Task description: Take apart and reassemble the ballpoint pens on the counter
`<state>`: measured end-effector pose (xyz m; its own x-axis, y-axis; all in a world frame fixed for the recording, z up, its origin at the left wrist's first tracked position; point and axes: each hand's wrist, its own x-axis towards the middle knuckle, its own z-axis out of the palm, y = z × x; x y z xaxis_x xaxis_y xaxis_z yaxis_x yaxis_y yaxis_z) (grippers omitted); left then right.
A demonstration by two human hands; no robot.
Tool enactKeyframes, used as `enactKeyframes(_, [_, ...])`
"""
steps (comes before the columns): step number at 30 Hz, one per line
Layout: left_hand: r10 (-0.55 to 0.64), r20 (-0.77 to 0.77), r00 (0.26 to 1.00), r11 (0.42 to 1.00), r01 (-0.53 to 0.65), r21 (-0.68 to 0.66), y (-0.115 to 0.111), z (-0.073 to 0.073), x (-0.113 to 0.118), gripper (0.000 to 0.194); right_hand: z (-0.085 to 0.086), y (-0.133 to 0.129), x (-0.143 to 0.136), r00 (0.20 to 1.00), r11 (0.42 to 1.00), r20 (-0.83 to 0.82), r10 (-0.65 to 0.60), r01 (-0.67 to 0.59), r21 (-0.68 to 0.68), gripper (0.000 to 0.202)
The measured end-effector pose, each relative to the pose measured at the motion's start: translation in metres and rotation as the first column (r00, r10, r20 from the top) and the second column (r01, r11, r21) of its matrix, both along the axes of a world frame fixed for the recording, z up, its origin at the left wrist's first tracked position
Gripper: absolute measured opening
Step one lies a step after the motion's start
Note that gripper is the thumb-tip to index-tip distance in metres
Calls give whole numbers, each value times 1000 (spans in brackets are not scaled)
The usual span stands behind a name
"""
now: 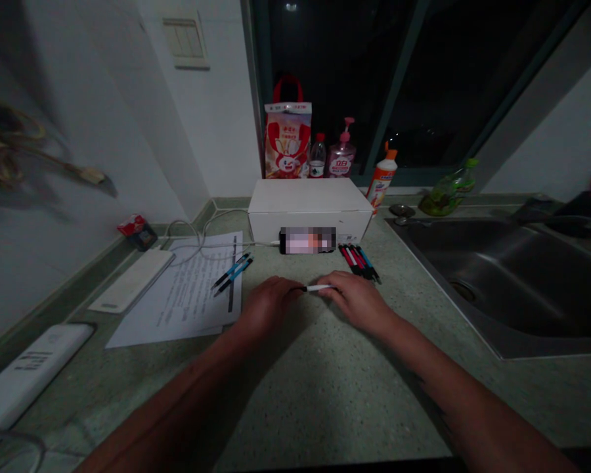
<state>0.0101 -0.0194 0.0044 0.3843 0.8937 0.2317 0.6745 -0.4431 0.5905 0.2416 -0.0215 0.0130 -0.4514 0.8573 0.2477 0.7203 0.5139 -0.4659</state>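
Observation:
A pen with a white barrel and a black end (318, 288) is held level between my two hands, just above or on the counter. My left hand (272, 297) pinches its black end. On the white end, the fingers of my right hand (353, 297) are closed. Two blue-and-black pens (232, 273) lie on a printed sheet of paper (177, 302) to the left of my left hand. Beyond my right hand lies a row of several pens (359, 261) in red, white, blue and black.
A phone (307, 240) with a cable leans against a white box (310, 197). On the left are a white power bank (132, 279) and a power strip (34, 361). The steel sink (473, 335) is at right; bottles, including a pink pump bottle (342, 157), stand behind the box.

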Motion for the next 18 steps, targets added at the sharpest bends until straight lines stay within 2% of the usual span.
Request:
enactKeyframes(3, [27,31,999,998,-25,-57,0,-1,2,27,1,-2,-2,1000,1000,10,-16,16,19,17])
enactKeyframes(6, [-18,54,998,1000,19,-14,0,-4,3,24,-1,-2,-5,1000,1000,24,-1,2,-29,21])
enactKeyframes(8, [-7,80,997,1000,9,-20,1,-5,3,23,-4,-2,-6,999,999,44,12,-10,-52,24])
enactKeyframes(13, [73,116,991,975,-46,-218,-3,-1,6,21,-7,1,-3,1000,999,-12,7,-8,-54,20])
enactKeyframes(18, [105,202,974,969,-55,-240,-2,-1,6,25,-10,1,-2,997,995,-14,69,-70,-71,20])
